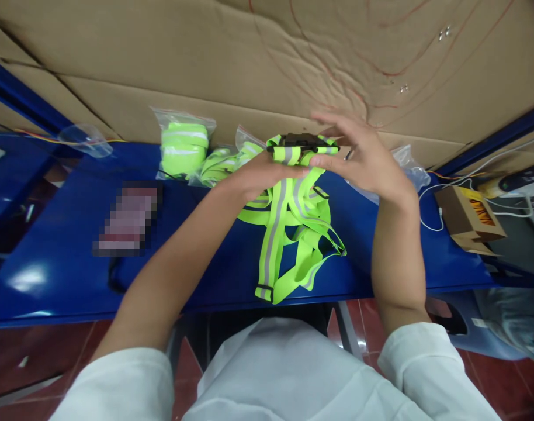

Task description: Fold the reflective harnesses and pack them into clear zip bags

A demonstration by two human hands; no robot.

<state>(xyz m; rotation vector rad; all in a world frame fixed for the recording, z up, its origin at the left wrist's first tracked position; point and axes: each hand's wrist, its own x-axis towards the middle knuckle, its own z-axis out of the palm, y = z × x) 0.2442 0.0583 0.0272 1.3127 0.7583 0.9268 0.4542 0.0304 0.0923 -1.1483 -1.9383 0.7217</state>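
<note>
A neon-yellow reflective strap vest (288, 216) with grey bands hangs over the blue table (65, 263), its top held up between both hands. My left hand (258, 172) is closed on the folded top of the vest from the left. My right hand (366, 158) touches the vest's top right end near a black buckle (300, 140), thumb against it and fingers stretched apart. The loose straps trail down to the table's front edge.
Clear bags with folded neon vests (183, 146) lie at the back left, and an empty clear bag (409, 166) lies behind my right hand. A small cardboard box (466, 219) and white cables sit at the right. A cardboard wall (249, 58) rises behind the table.
</note>
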